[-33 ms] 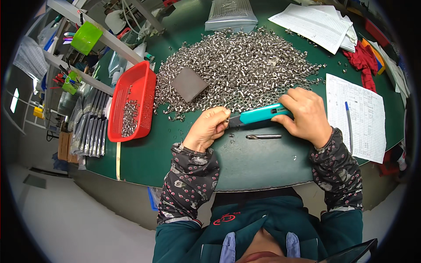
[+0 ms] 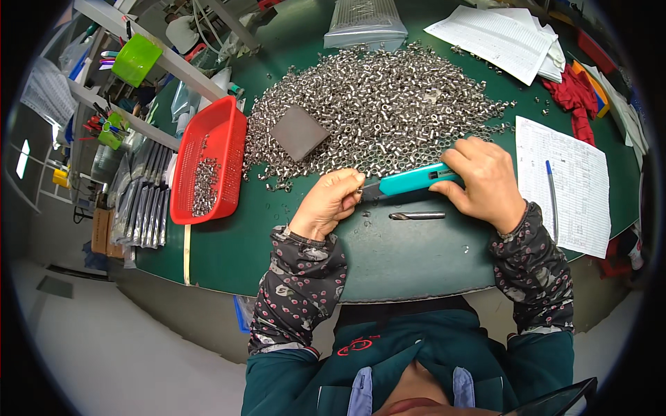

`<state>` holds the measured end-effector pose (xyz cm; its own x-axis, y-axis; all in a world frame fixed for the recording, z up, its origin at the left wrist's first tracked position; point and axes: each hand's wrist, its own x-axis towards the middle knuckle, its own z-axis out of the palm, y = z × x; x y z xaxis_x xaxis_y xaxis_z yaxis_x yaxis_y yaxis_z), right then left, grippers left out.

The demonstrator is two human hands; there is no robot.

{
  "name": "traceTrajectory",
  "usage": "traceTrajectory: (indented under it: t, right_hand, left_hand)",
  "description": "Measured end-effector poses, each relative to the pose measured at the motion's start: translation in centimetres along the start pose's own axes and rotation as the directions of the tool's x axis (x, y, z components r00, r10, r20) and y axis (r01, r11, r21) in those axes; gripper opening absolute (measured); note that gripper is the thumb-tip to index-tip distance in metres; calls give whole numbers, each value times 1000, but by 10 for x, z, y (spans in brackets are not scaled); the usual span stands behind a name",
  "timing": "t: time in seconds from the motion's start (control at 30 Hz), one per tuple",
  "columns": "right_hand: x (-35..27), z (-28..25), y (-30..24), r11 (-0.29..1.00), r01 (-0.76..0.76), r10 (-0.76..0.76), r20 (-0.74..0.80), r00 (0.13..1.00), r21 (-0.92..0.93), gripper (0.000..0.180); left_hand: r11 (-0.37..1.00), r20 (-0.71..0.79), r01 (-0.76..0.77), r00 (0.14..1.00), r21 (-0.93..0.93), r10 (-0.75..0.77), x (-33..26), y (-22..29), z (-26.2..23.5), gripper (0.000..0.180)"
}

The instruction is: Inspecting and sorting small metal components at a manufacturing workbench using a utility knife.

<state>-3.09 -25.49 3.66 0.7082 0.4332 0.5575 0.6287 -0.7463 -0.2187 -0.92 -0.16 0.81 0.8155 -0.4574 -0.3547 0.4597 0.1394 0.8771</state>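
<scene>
My right hand (image 2: 482, 182) is wrapped round a teal utility knife (image 2: 414, 182), its blade pointing left. Between the thumb and fingertips of my left hand (image 2: 328, 201) is a small metal ring (image 2: 360, 189), mostly covered by the fingers. The blade tip reaches this ring; whether it is inside or against the edge I cannot tell. Below the knife a steel drill bit (image 2: 417, 216) lies on the green table (image 2: 409, 260). A wide heap of small shiny metal rings (image 2: 388, 104) spreads just beyond both hands.
A grey square block (image 2: 300, 134) rests on the heap's left part. Further left stands a red plastic basket (image 2: 239, 149) with some rings inside. On the right lie a printed sheet (image 2: 586, 184) and a blue pen (image 2: 552, 201). Plastic bags (image 2: 366, 28) and papers (image 2: 489, 41) sit at the back.
</scene>
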Motion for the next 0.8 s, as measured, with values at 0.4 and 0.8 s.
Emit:
traceTrajectory:
  t: [0.4, 0.8]
  right_hand:
    - [4, -4, -1, 986, 82, -95, -87, 992, -144, 29]
    - [-2, 6, 0, 995, -86, 90, -81, 993, 52, 27]
  left_hand:
    - [995, 1, 59, 998, 74, -60, 0, 2, 2, 20]
    - [948, -1, -264, 963, -176, 268, 3, -3, -2, 16]
